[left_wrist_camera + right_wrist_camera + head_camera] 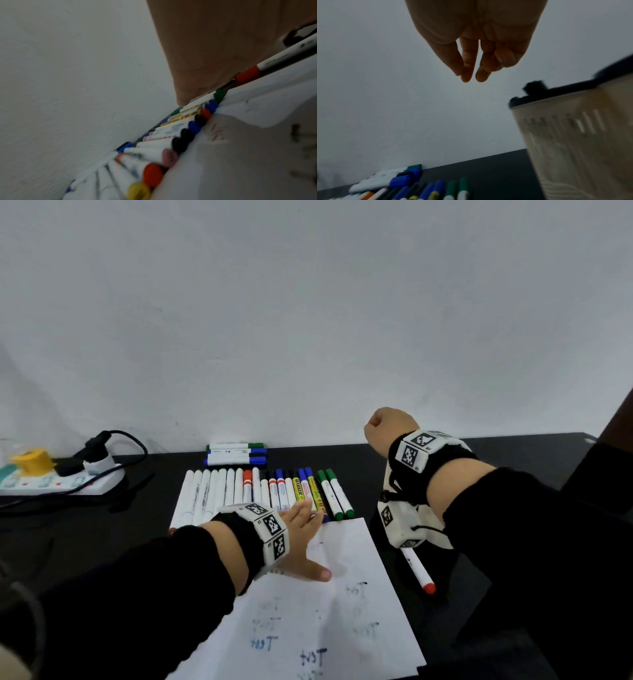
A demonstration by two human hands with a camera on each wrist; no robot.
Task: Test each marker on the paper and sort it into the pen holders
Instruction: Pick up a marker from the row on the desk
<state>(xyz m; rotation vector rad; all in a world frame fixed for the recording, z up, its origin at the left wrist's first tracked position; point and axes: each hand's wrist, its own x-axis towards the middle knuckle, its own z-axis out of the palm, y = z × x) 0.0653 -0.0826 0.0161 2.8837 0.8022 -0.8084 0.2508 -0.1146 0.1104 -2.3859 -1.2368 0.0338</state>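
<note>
A long row of capped markers lies on the black table just behind the white paper, which carries faint test scribbles. My left hand lies flat on the paper's top edge with straight fingers, whose tips touch the near ends of the markers. My right hand hangs in the air above the table's right side, its fingers loose and holding nothing. Below and right of it stands a beige pen holder with dark marker ends showing at its rim. A red-capped marker lies alone right of the paper.
Three more markers lie crosswise against the white wall behind the row. A white power strip with a black plug, cable and yellow object sits at the far left. In the head view my right wrist hides most of the pen holder.
</note>
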